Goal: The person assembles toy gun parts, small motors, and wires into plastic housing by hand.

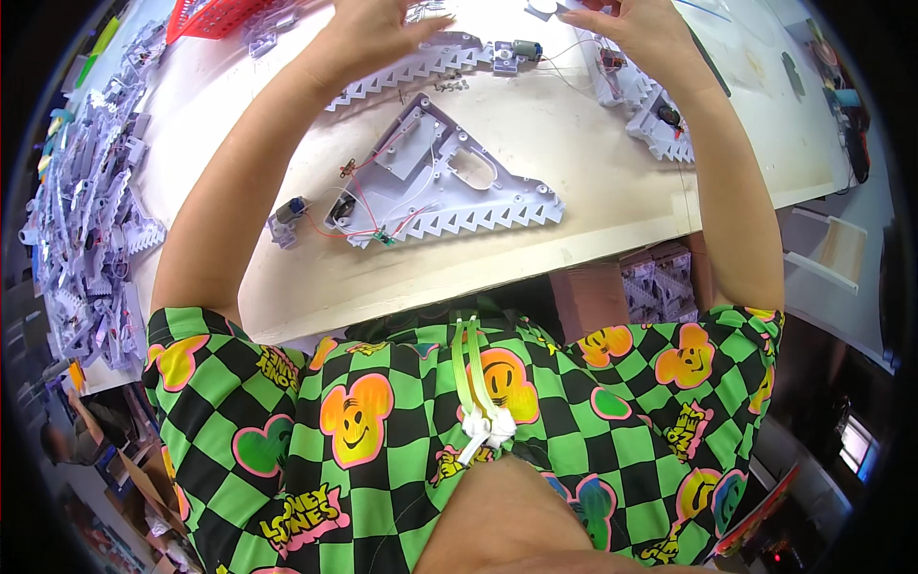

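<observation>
Toothed triangular housing half [409, 199] sits open-side up, probably for wiring [364, 201] access (motor [288, 212] outside, nine o'clock). Left hand [375, 36] eleven o'clock, right hand [639, 27] one: grips cropped, can't tell.

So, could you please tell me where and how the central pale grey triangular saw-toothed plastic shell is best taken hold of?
Probably grip the shell by its tapering right end, coming from the right: that tip looks free of wiring, while thin red wires and a small green circuit board crowd its left end.
</observation>
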A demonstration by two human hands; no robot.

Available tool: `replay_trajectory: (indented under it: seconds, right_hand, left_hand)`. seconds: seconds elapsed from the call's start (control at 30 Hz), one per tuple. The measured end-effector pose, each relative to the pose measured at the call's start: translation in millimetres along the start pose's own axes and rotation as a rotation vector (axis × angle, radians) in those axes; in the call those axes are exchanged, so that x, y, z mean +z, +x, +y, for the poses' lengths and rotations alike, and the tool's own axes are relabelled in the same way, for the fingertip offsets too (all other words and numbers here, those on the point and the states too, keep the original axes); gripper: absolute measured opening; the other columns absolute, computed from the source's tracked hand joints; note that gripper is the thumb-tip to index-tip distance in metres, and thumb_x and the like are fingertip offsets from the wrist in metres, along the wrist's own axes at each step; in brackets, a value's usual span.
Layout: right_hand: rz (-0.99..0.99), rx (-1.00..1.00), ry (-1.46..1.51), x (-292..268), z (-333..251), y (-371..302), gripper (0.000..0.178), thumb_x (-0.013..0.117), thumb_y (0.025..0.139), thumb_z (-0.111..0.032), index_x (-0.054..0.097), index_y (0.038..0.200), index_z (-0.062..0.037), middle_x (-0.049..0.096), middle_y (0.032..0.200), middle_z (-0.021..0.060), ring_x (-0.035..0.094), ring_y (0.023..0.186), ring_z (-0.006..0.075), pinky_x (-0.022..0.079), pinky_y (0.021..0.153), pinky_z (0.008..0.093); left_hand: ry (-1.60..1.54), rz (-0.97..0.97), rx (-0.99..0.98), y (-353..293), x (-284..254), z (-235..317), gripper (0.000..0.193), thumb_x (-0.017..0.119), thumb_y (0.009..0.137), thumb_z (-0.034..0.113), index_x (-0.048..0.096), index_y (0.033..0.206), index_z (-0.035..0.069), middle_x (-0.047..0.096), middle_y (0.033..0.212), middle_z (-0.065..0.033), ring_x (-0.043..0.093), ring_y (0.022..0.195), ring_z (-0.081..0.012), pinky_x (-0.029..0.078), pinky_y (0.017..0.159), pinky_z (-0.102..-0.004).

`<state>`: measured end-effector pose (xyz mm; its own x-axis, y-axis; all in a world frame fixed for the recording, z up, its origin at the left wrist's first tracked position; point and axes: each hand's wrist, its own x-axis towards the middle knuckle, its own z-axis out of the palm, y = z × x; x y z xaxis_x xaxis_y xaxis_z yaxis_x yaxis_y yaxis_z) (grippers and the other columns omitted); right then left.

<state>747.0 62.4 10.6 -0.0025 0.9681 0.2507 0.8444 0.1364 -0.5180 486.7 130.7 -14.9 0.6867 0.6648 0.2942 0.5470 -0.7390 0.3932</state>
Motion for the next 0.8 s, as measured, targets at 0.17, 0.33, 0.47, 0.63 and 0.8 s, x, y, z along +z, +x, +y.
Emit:
replay_trajectory:
  seconds: [0.17, 0.33, 0.47, 0.63, 0.8]
  right_hand:
    - [-0.052, 0.024, 0.051, 6, -3, 2, 0.026, 0.076, 0.075, -0.017, 0.07, 0.094, -0.0008, 0.07, 0.081, 0.0129, 0.065, 0.069, 0.0184, 0.051, 0.065, 0.0291]
    - [-0.144, -0.03, 0.065, 21, -5, -6, 0.022, 0.075, 0.076, -0.016, 0.07, 0.094, -0.0031, 0.07, 0.082, 0.0128, 0.066, 0.073, 0.0204, 0.051, 0.068, 0.0295]
    - [-0.146, -0.125, -0.048, 25, -3, -13, 0.021, 0.074, 0.075, -0.017, 0.071, 0.092, -0.005, 0.07, 0.085, 0.0131, 0.067, 0.078, 0.0246, 0.052, 0.072, 0.0326]
    - [-0.073, -0.242, -0.056, 29, 0, -14, 0.019, 0.074, 0.075, -0.02, 0.072, 0.089, -0.0078, 0.07, 0.085, 0.0096, 0.066, 0.081, 0.0243, 0.049, 0.076, 0.0344]
    - [-0.075, -0.255, -0.136, 30, -5, -15, 0.019, 0.074, 0.076, -0.022, 0.073, 0.089, -0.0098, 0.071, 0.086, 0.0077, 0.064, 0.086, 0.0235, 0.045, 0.081, 0.0372]
  left_hand:
    - [0.196, -0.22, 0.035, -9, 6, 23, 0.046, 0.066, 0.081, 0.025, 0.059, 0.123, 0.009, 0.06, 0.12, -0.0112, 0.047, 0.119, -0.0275, 0.034, 0.097, -0.0495]
    - [0.244, -0.257, 0.011, -9, 7, 23, 0.042, 0.064, 0.08, 0.024, 0.061, 0.118, 0.008, 0.062, 0.114, -0.0118, 0.049, 0.114, -0.0285, 0.034, 0.095, -0.05]
    - [0.348, -0.269, -0.072, -6, 4, 23, 0.04, 0.062, 0.08, 0.024, 0.061, 0.116, 0.008, 0.063, 0.11, -0.0119, 0.051, 0.112, -0.0289, 0.034, 0.094, -0.0489]
    - [0.227, -0.108, -0.028, -7, 5, 18, 0.041, 0.068, 0.078, 0.026, 0.063, 0.116, 0.01, 0.064, 0.112, -0.0119, 0.052, 0.113, -0.0282, 0.033, 0.095, -0.0467]
    - [0.146, -0.211, -0.044, 2, 5, 27, 0.047, 0.075, 0.074, 0.028, 0.065, 0.117, 0.012, 0.064, 0.117, -0.0097, 0.052, 0.116, -0.0263, 0.032, 0.096, -0.046]
